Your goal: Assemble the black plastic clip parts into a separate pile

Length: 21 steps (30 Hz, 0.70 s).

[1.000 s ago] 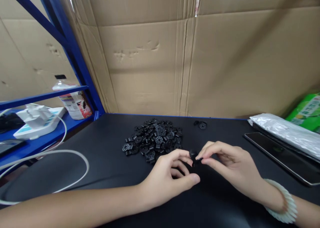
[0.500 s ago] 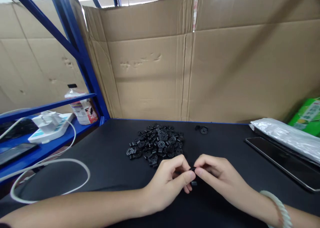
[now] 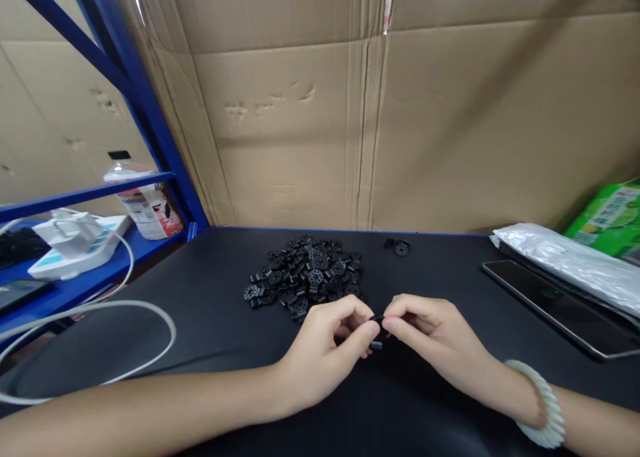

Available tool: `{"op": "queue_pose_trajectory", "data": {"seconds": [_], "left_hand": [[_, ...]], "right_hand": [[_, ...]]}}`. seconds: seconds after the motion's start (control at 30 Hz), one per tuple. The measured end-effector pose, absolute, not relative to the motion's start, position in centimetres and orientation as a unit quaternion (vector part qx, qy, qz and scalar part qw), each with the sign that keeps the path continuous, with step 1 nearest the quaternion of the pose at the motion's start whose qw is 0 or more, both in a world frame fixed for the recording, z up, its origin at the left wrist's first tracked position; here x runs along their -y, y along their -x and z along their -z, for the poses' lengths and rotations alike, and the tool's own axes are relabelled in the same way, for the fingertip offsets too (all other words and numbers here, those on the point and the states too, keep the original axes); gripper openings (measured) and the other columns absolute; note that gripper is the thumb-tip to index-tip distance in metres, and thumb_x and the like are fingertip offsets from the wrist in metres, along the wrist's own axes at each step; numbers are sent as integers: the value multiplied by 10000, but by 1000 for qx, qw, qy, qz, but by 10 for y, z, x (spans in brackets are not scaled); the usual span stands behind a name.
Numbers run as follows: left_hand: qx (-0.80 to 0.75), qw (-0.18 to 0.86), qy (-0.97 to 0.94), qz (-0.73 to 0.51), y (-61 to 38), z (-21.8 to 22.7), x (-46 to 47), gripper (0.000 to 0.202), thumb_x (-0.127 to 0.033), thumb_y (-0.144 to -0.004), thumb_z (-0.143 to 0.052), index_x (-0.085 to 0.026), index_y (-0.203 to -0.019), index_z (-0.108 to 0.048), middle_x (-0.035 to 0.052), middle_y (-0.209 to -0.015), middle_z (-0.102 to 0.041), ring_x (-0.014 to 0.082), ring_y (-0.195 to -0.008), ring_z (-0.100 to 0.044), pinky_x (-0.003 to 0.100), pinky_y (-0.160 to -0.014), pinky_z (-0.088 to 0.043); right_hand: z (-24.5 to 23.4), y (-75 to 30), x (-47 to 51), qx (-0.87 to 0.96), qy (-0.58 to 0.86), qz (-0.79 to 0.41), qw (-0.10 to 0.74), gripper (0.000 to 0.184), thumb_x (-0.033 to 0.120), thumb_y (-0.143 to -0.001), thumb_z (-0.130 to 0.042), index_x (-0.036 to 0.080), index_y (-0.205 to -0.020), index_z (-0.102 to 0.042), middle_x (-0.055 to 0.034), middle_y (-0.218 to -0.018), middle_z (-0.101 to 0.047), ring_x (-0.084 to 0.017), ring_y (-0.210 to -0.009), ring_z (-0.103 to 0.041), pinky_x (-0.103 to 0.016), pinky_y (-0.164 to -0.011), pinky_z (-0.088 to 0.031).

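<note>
Small black part pinched between both your hands at the near middle of the bench.

From the left: the white cable (image 3: 125,323) loops well clear; the pile of black parts (image 3: 305,278) looks barely dented, one finished pair (image 3: 399,247) lies beyond. Your left hand (image 3: 320,357) and right hand (image 3: 435,337) both clench the small black part (image 3: 378,321). Open room near; the phone (image 3: 555,307) crowds the right.

Left hand (image 3: 325,350) and right hand (image 3: 430,333) meet fingertip to fingertip, pinching a small black part (image 3: 377,330) between them. A pile of black parts (image 3: 305,277) lies just beyond on the black table (image 3: 210,310).
</note>
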State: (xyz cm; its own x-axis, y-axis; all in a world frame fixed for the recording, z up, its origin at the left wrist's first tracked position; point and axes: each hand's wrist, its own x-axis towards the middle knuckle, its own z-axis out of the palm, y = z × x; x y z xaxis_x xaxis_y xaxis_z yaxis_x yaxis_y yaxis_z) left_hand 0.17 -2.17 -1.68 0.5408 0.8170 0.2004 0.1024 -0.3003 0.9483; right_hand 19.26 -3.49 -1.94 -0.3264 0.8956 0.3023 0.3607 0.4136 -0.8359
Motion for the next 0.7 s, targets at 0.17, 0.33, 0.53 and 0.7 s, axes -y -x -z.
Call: {"op": "queue_pose_trajectory", "data": {"seconds": [0.17, 0.33, 0.53, 0.7], "left_hand": [[-358, 266, -785, -430, 12, -2, 0, 146, -222, -877, -576, -152, -903, -700, 29, -777, -652, 143, -700, -602, 246, -645, -465], [-407, 40, -784, -466, 34, -12, -43, 213, -236, -889, -535, -151, -954, -720, 45, -808, -654, 174, -758, -600, 297, -723, -463], [-386, 8, -819, -425, 28, 0, -39, 189, -156, -835, -563, -188, -985, -673, 59, -998, -667, 241, -977, -578, 403, -876, -408], [-236, 64, -908, -341, 9, 13, -4, 226, -94, -855, -516, -203, -1019, -628, 48, -1043, -641, 194, -963, -575, 357, -857, -401]], "right_hand": [[18, -196, 31, 744, 425, -331, 396, 255, 357, -927, -501, 188, -882, -687, -27, -808, -672, -134, -724, -597, -226, -678, -465], [20, -205, 22, 740, 448, -298, 403, 325, 395, -947, -448, 199, -866, -694, -28, -809, -685, -141, -728, -599, -238, -684, -482], [27, -249, -24, 749, 516, -79, 408, 287, 374, -928, -448, 204, -997, -668, -80, -962, -693, -219, -823, -639, -381, -734, -534], [32, -281, -67, 778, 496, -32, 384, 330, 323, -870, -505, 221, -1165, -610, -118, -1309, -558, -290, -1244, -478, -521, -1040, -381]]}}
